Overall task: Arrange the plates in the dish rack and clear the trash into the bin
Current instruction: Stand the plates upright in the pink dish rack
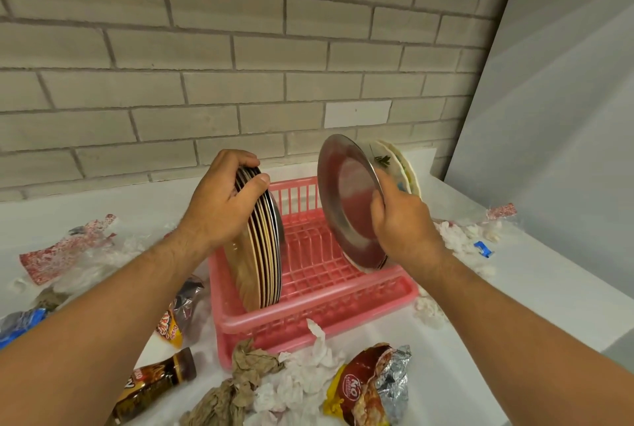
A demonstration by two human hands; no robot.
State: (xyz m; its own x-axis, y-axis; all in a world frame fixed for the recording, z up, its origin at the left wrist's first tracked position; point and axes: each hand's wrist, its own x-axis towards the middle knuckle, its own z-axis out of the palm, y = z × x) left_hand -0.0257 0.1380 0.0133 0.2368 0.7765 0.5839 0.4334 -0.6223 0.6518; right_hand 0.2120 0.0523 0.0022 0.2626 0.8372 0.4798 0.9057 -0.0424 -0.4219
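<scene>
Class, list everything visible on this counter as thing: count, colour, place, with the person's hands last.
dish rack: one, pink, mid-counter.
plate stack: several, brown, upright in rack's left side.
metal plate: one, silver, tilted over rack's right side.
floral plates: count unclear, white, behind metal plate.
bottle: one, brown, front left.
snack packet: one, red-yellow, front.
tissues: many, white, scattered.
brown paper: crumpled, before the rack.
counter: one, white.
left hand: one, grips plate stack's top.
right hand: one, grips metal plate's rim.

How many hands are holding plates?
2: the left hand grips the plate stack at the left of the pink rack; the right hand holds tilted plates at its right.
</scene>
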